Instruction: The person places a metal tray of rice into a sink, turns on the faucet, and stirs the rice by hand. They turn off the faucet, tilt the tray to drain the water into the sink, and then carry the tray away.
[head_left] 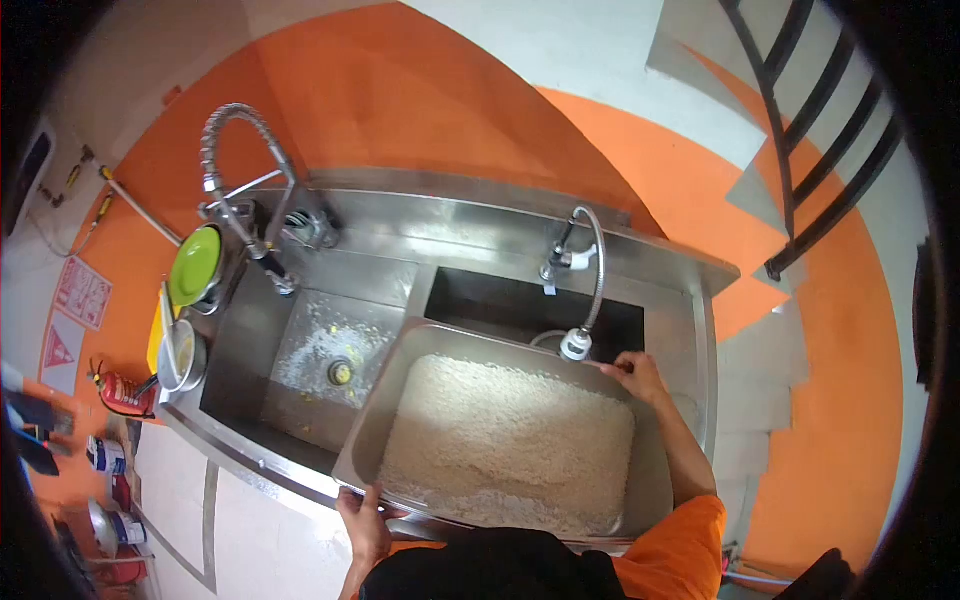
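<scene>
A large rectangular steel tray (400,372) full of pale, rice-like grains (510,435) rests over the right-hand sink basin (480,290). My right hand (640,377) is closed on the tray's far rim near its right corner, beside the white head of a flexible faucet (576,345). At the near left corner, my left hand (366,520) grips the tray's edge, its fingers partly under the rim. The grains lie spread across the tray, with a slightly uneven surface toward the near side.
The left basin (240,370) holds scattered pale grains and yellow bits round its drain. A coiled spring faucet (240,120) stands behind it. Left lie a green plate (196,265) and a metal pot (184,358); a fire extinguisher (122,392) is below. Black railings rise at upper right.
</scene>
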